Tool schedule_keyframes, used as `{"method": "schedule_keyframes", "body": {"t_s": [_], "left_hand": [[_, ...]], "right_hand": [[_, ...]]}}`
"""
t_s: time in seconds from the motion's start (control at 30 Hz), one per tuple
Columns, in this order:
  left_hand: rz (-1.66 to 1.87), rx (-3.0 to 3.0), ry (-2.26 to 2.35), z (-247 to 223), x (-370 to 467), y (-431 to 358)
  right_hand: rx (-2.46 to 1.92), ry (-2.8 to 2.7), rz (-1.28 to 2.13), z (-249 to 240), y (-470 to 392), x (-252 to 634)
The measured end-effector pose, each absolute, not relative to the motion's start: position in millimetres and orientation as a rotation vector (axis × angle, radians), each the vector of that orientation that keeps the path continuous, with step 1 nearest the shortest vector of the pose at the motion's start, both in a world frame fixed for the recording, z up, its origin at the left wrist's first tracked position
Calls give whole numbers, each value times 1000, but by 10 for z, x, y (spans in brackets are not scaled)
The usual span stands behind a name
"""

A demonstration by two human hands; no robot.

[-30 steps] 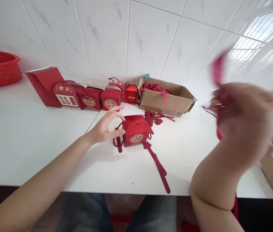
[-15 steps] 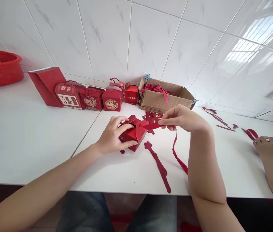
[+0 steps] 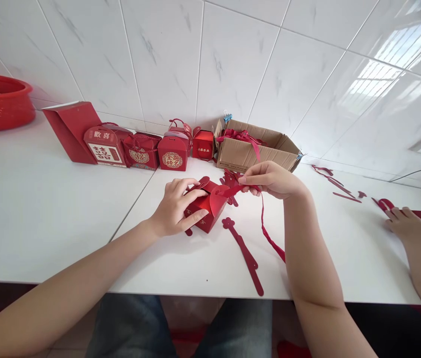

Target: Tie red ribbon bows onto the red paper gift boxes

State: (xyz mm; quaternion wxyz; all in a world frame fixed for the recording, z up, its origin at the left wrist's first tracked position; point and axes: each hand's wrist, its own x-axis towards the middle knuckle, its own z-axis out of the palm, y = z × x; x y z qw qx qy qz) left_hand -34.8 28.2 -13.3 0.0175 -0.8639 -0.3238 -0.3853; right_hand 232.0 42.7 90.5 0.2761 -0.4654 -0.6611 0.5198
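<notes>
A small red gift box [image 3: 216, 210] stands on the white table, its rounded top flaps partly raised. My left hand [image 3: 176, 206] grips it from the left, fingers over the top edge and thumb along the near side. Between the fingertips of my right hand [image 3: 266, 179] is a red ribbon [image 3: 233, 191], pinched just right of the box. One end of the ribbon runs to the hole in the right flap; the rest hangs and trails down to the table beside my right forearm. A flower-ended red paper strip [image 3: 243, 256] lies in front of the box.
Finished red boxes [image 3: 173, 153] line the wall, with a cardboard box [image 3: 259, 159] of red ribbons beside them. More paper strips [image 3: 229, 179] lie behind my box. At far left is a red basin [image 3: 5, 109]; a co-worker's hand [image 3: 412, 226] works at the right.
My right hand has shifted left, closer to the box, along with the ribbon. My left hand stays on the box, its thumb slightly lifted. The co-worker's hand has moved a little.
</notes>
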Motion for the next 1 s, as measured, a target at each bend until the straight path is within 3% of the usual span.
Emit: {"method": "schedule_keyframes", "body": {"t_s": [0.5,1.0], "left_hand": [[-1212,-2652,-1046,-144,-331,275],[-1074,-2538,-1223,249,-141,307]], "right_hand": [[-1147,-1724,1504,890,421,2248],[-1345,-2088,1242,900,399,2193]]}}
